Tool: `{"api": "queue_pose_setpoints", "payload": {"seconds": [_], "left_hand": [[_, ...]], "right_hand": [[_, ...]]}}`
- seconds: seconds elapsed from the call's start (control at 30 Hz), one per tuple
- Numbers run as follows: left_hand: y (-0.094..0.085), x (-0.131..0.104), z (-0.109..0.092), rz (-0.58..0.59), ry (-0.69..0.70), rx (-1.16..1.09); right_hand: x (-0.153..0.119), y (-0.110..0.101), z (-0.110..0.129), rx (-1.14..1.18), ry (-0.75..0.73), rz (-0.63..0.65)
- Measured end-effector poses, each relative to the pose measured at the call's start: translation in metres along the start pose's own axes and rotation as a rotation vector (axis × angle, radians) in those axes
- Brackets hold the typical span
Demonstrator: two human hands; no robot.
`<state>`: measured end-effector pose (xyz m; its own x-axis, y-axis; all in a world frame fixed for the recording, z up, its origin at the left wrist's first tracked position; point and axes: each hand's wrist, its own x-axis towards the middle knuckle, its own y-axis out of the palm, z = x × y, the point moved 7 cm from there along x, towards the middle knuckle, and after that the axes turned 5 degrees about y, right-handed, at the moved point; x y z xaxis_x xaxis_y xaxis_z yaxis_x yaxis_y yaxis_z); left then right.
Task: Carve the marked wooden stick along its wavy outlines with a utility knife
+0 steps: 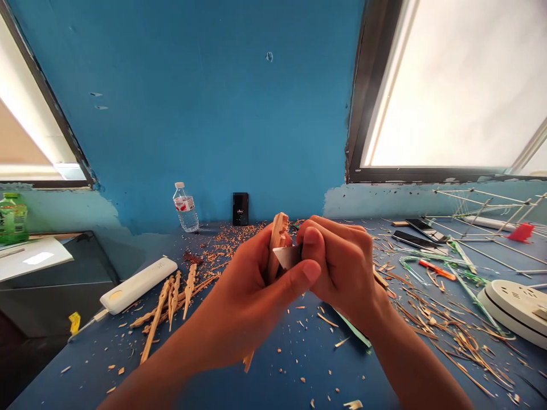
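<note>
My left hand (248, 302) is closed around a carved wooden stick (278, 226), which stands nearly upright with notches cut near its top. Its lower end pokes out below the palm. In my right hand (342, 256) is a knife, and its flat metal blade (288, 256) lies against the stick's side; the fingers hide the handle. The left thumb reaches across below the blade and touches or nearly touches the right thumb. Several carved wooden sticks (171, 302) lie on the blue table (222, 387) to the left of my left hand.
A white power strip (139, 286), a water bottle (186, 212) and a black box-like object (240, 209) stand or lie behind and left. Wood shavings (459, 339), an orange-handled tool (436, 270), phones (421, 230), a thin-stick frame (491, 245) and a round white device (517, 310) occupy the right.
</note>
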<state>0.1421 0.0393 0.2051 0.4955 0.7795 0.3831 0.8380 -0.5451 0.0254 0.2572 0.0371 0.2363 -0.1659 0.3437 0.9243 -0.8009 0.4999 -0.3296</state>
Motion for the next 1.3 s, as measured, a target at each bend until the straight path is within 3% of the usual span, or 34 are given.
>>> {"api": "queue_pose_setpoints", "payload": {"seconds": [0.17,0.37,0.57,0.67,0.8,0.9,1.0,1.17,1.3], "left_hand": [[-0.001,0.004,0.002,0.001,0.015,0.077],[-0.010,0.008,0.003,-0.122,0.029,0.213],[-0.007,0.006,0.007,-0.196,-0.013,0.223],[-0.005,0.006,0.007,-0.203,-0.020,0.190],[0.002,0.006,0.011,-0.003,-0.135,-0.094],[0.013,0.001,0.015,0.271,-0.337,-0.519],[0.019,-0.007,0.009,0.478,-0.461,-0.753],[0.024,-0.015,0.003,0.495,-0.565,-0.883],[0.029,-0.018,-0.002,0.496,-0.586,-0.895]], "right_hand": [[-0.002,-0.001,0.003,-0.106,-0.003,-0.072],[-0.005,0.002,0.000,-0.250,0.092,-0.145],[-0.007,0.005,-0.005,-0.283,0.095,-0.205],[-0.006,0.005,-0.010,-0.204,0.097,-0.174],[-0.002,0.005,-0.025,0.139,0.185,-0.058],[0.001,0.007,-0.046,0.493,0.411,0.036],[-0.001,0.010,-0.060,0.792,0.596,0.152],[-0.008,0.010,-0.066,0.886,0.761,0.352],[-0.008,0.010,-0.050,0.941,0.753,0.392]]}}
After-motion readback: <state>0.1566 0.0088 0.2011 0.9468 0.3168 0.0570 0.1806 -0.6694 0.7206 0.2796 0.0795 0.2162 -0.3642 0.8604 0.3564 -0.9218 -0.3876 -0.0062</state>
